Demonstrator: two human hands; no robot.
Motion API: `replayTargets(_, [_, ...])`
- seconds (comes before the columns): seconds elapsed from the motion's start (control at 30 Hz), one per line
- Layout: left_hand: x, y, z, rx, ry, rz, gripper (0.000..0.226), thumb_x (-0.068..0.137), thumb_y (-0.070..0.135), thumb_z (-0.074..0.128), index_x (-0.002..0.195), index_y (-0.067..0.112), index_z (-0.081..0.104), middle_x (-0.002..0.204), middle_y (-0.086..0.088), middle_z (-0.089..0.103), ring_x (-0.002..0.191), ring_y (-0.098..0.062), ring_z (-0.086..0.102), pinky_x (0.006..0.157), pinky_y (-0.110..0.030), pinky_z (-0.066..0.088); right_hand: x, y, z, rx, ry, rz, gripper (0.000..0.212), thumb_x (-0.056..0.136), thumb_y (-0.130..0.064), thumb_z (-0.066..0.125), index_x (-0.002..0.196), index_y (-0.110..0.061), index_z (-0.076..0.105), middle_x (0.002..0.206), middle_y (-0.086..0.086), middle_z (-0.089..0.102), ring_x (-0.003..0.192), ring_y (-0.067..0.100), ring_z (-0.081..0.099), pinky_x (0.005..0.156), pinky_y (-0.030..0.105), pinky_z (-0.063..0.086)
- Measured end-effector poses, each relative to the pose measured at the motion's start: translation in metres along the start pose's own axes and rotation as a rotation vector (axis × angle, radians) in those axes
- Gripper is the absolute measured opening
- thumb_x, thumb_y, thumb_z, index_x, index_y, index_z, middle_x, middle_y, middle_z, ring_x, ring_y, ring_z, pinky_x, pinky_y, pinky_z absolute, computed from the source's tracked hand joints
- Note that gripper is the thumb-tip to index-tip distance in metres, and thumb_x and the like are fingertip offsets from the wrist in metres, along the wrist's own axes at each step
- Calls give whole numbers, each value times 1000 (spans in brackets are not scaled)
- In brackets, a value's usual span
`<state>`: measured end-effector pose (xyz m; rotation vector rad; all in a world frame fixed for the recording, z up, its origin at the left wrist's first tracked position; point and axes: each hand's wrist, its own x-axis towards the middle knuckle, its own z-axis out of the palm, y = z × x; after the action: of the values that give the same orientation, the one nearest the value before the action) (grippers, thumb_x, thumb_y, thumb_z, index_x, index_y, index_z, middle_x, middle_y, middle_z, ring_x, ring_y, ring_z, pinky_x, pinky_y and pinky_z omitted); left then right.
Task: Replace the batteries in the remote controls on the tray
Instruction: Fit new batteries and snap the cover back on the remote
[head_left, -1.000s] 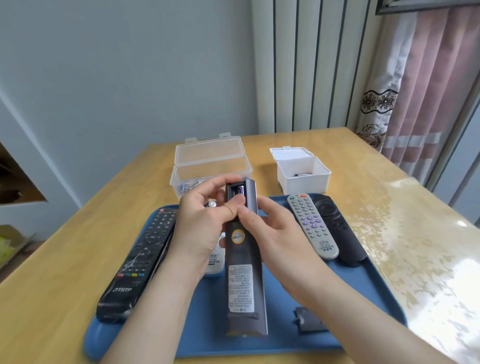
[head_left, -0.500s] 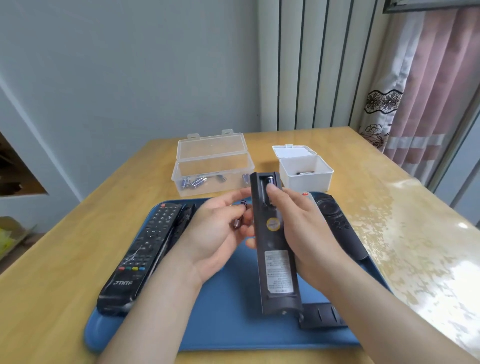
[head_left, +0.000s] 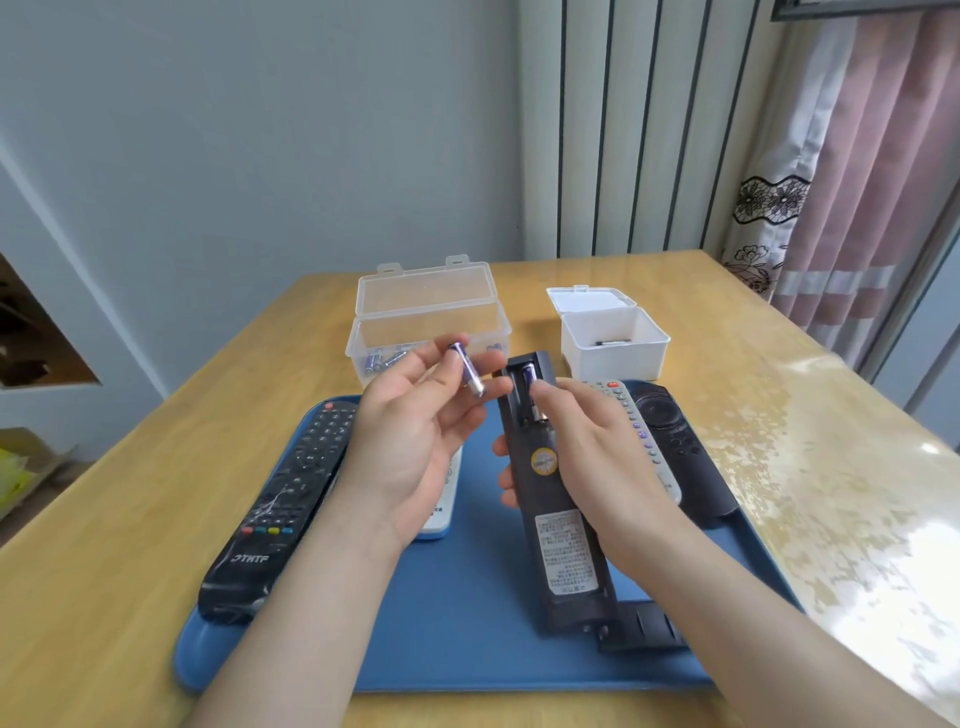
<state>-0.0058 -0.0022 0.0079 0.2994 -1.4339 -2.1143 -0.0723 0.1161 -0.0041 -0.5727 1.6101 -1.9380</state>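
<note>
Black, back-up and with its battery bay open, the remote (head_left: 556, 499) is gripped by the right hand (head_left: 587, 457) above the blue tray (head_left: 467, 649), thumb pressing the one battery (head_left: 529, 376) left in the bay. A second battery (head_left: 466, 371), seated a second ago, is now out, pinched in the left hand (head_left: 415, 431) and lifted clear. Removal looks half done; this one likely belongs in the white box (head_left: 613, 348), fresh ones waiting in the clear box (head_left: 431, 332) on the tabletop (head_left: 104, 571).
</note>
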Motion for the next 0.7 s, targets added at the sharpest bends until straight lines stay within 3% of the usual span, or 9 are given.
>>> replayTargets(0.13, [-4, 4, 3, -224, 7, -34, 6, 97, 18, 49, 94, 16, 54, 86, -7, 75, 72, -14, 72, 59, -20, 55, -1, 2, 2, -16, -2, -42, 22, 100, -23, 50, 101, -4, 61, 76, 18, 66, 57, 28, 61, 53, 38, 58])
replayTargets(0.3, [-3, 3, 3, -159, -9, -4, 18, 98, 16, 47, 103, 16, 64, 69, -2, 60, 62, -13, 65, 52, -17, 50, 0, 2, 2, -19, -19, -61, 28, 103, -22, 43, 101, 1, 58, 76, 20, 64, 57, 29, 60, 54, 41, 58])
replayTargets(0.4, [0, -1, -2, 214, -17, 159, 26, 96, 6, 51, 102, 19, 72, 71, 5, 57, 60, -9, 48, 52, -16, 38, 0, 2, 2, -20, -20, -59, 28, 102, -22, 43, 102, 1, 58, 77, 22, 65, 57, 29, 60, 54, 40, 57])
replayTargets(0.47, [1, -4, -3, 617, 24, 358, 30, 91, 1, 60, 94, 28, 73, 80, 6, 61, 69, -11, 56, 64, -20, 46, -1, 2, 2, -18, -13, -57, 27, 102, -22, 44, 102, 2, 57, 77, 22, 64, 57, 29, 59, 53, 39, 56])
replayTargets(0.5, [2, -4, -3, 708, 50, 412, 32, 86, 0, 66, 90, 32, 71, 82, 6, 63, 73, -11, 59, 69, -23, 50, 0, 2, 2, -19, -9, -57, 27, 102, -22, 44, 103, 2, 57, 77, 22, 64, 57, 30, 59, 53, 40, 56])
replayTargets(0.63, [0, -4, 0, 826, 125, 526, 29, 75, 2, 77, 73, 29, 68, 75, 8, 68, 63, -14, 60, 62, -27, 52, 0, 3, 3, -28, -4, -59, 29, 102, -25, 46, 101, 1, 57, 76, 21, 64, 57, 30, 60, 54, 41, 56])
replayTargets(0.7, [0, -6, -2, 906, 97, 618, 20, 79, 4, 73, 78, 24, 72, 82, 11, 68, 69, -10, 62, 66, -25, 52, -1, 3, 3, -28, -4, -62, 31, 102, -27, 45, 100, 1, 57, 75, 21, 64, 57, 29, 61, 55, 41, 56])
